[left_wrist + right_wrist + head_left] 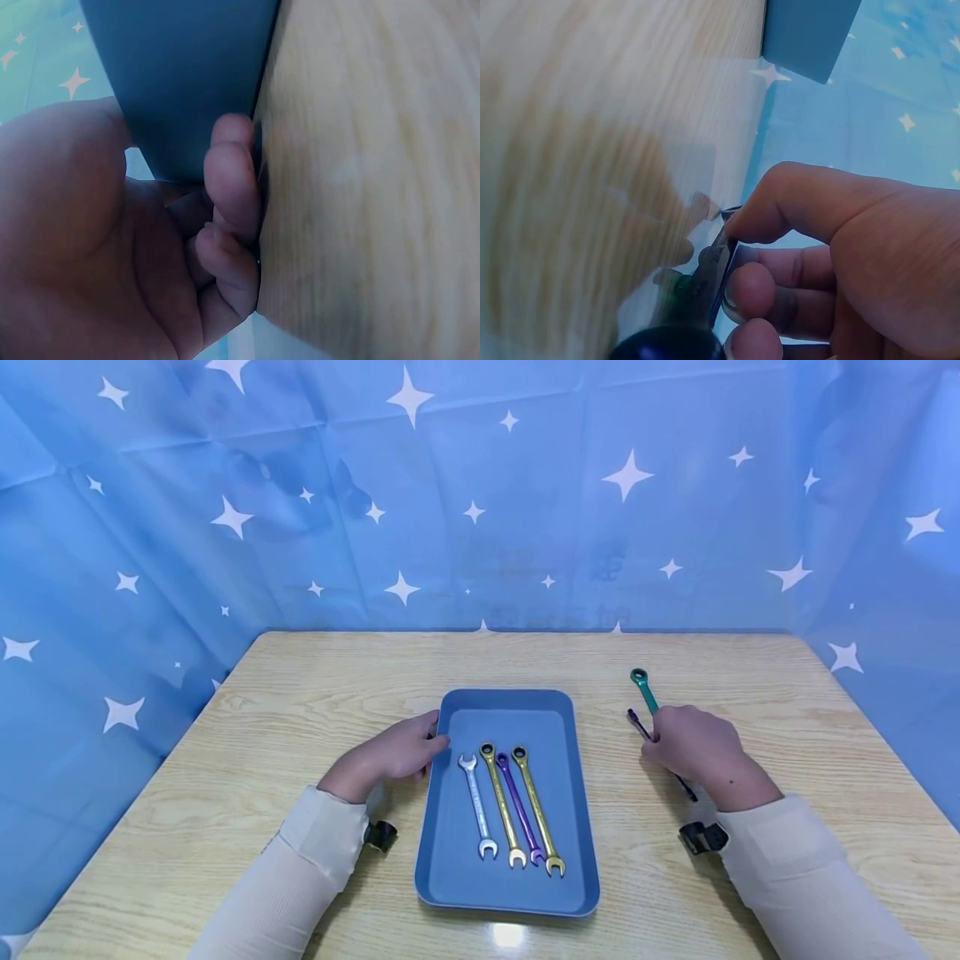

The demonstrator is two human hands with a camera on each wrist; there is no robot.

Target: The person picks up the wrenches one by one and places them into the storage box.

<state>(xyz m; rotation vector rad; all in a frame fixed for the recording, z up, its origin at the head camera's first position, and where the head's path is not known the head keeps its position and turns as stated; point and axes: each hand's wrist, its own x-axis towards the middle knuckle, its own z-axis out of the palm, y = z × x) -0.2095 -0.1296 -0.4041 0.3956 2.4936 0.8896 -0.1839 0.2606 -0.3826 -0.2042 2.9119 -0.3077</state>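
My left hand (397, 747) holds the left side of a blue tray (558, 714), thumb at the rim; in the left wrist view its fingers (232, 176) curl along the tray's outer wall near the tabletop. In the tray lie a silver wrench (477, 806), a purple wrench (520, 806) and two gold wrenches, one left (502, 806) and one right (538, 810) of the purple. Right of the tray, my right hand (697, 743) pinches a dark wrench (716, 274) between thumb and fingers. A green wrench (645, 689) sticks out beyond that hand, its lower part hidden.
A wooden table (337, 685) carries everything, with bare wood on both sides of the tray. Behind it hangs a blue cloth with white stars (525, 527). Black wrist cameras, left (381, 835) and right (703, 837), sit at the cuffs.
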